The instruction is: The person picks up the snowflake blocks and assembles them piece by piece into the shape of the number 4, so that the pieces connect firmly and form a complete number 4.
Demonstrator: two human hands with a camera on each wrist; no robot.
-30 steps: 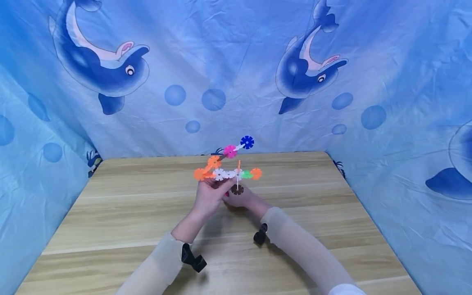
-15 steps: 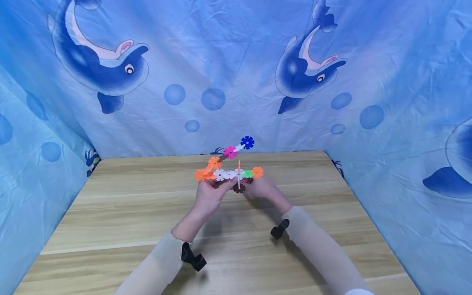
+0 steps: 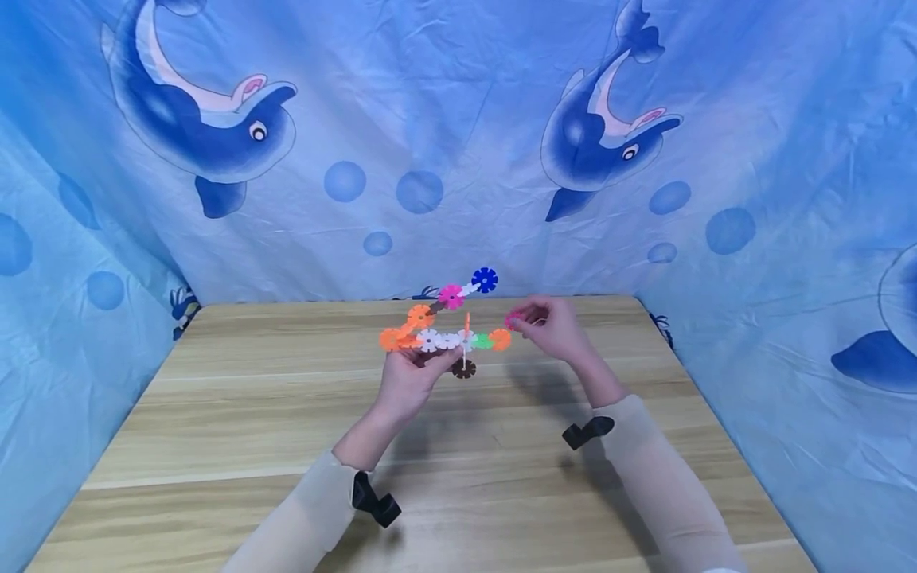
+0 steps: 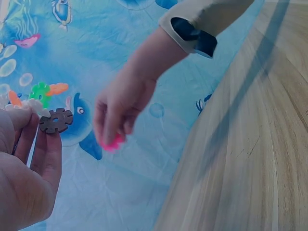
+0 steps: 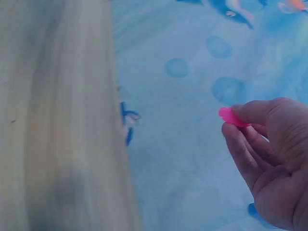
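My left hand (image 3: 411,384) grips a chain of linked plastic snowflake discs (image 3: 428,341) above the table. White, green and orange discs run along its near side. A far branch climbs through orange and pink to a dark blue disc (image 3: 485,280). Below the row hangs a brown disc (image 4: 56,120), close to the left fingertips in the left wrist view. To the right, apart from the chain, my right hand (image 3: 555,328) pinches a single pink snowflake disc (image 5: 233,117) between thumb and fingers.
The wooden table (image 3: 286,430) lies beneath both hands. A blue curtain (image 3: 473,95) printed with dolphins and bubbles encloses its back and sides. Black wrist cameras (image 3: 376,500) sit on both sleeves.
My right hand has moved from beneath the chain out to the right and up, with the pink disc now showing in its fingers. The left hand and the chain have stayed nearly still.
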